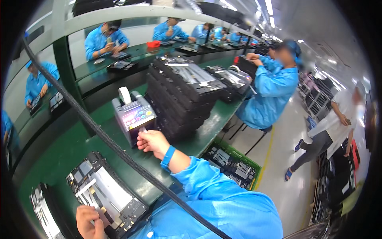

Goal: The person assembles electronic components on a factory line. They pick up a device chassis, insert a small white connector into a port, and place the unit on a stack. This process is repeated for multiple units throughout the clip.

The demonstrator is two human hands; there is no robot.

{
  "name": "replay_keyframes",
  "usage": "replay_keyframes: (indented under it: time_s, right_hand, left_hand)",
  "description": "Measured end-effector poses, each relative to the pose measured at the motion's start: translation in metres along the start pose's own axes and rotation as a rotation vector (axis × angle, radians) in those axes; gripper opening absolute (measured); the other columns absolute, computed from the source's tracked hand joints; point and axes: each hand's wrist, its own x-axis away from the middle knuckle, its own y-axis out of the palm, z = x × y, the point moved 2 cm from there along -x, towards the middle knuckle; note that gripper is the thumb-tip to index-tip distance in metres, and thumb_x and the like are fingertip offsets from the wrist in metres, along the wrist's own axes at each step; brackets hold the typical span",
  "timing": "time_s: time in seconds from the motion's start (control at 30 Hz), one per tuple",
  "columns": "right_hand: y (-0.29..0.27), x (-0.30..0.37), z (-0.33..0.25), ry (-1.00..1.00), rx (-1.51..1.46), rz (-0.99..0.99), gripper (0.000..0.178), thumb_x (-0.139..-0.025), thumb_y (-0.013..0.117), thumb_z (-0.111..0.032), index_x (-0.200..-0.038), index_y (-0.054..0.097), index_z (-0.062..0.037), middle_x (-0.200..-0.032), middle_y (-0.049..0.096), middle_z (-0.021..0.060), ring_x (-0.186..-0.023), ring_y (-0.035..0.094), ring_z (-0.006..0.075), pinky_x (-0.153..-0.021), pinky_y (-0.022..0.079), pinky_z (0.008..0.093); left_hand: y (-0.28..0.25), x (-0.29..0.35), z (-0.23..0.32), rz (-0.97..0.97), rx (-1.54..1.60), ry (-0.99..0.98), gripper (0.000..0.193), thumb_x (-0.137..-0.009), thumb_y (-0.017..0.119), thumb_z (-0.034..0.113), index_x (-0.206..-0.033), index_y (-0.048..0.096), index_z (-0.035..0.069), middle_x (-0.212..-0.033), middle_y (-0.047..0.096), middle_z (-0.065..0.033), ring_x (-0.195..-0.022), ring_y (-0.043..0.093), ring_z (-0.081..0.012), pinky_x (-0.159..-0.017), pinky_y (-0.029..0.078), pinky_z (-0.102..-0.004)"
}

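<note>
My right hand (153, 142) reaches to the front of a grey automatic tape dispenser (137, 113) with coloured buttons and a white roll on top. Its thumb and fingers pinch a small pale piece of tape (142, 129) at the outlet. My left hand (89, 223) is curled at the lower left, beside a black tray (139, 207) of flat electronic parts and a white panel. What its fingers hold, if anything, is hidden. Farther left lies another black tray (39, 197) with similar parts.
A tall stack of black trays (179, 103) stands right of the dispenser. A green crate (254, 175) of parts is beyond the bench's right edge. A black braided cable (99, 131) crosses in front. A co-worker (274, 87) in blue sits farther along; another person (338, 123) stands at right.
</note>
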Motion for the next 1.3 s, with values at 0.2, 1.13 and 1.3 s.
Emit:
replay_keyframes:
  time_s: [0.2,1.13,1.3]
  right_hand:
    - [0.044,0.064,-0.018,-0.338,0.075,-0.098,0.025,-0.092,0.056,-0.024,-0.078,0.062,-0.0054,-0.071,0.064,0.0041,-0.059,0.059,0.0105,-0.052,0.043,0.0223]
    - [0.193,0.135,-0.041,-0.877,1.074,-0.852,0.008,-0.076,0.068,-0.013,-0.075,0.065,-0.0059,-0.067,0.061,0.0096,-0.061,0.060,0.0281,-0.055,0.047,0.0365]
    - [0.217,0.092,-0.040,-0.762,1.185,-0.739,0.015,-0.076,0.068,-0.014,-0.087,0.063,-0.0044,-0.079,0.063,0.0131,-0.077,0.061,0.0316,-0.068,0.048,0.0394]
  left_hand:
    - [-0.010,0.003,0.005,-0.034,0.061,0.103,0.011,-0.074,0.059,0.011,-0.079,0.054,0.002,-0.082,0.051,-0.0102,-0.081,0.048,-0.0236,-0.074,0.037,-0.0343]
    - [-0.024,0.002,0.004,0.262,-0.111,0.032,0.016,-0.067,0.073,0.002,-0.082,0.069,0.003,-0.078,0.064,-0.0079,-0.067,0.057,-0.0220,-0.063,0.044,-0.0327]
    - [-0.049,-0.008,-0.030,0.362,-0.604,-0.093,0.027,-0.068,0.072,0.010,-0.094,0.068,0.004,-0.091,0.060,-0.0098,-0.087,0.056,-0.0281,-0.073,0.046,-0.0379]
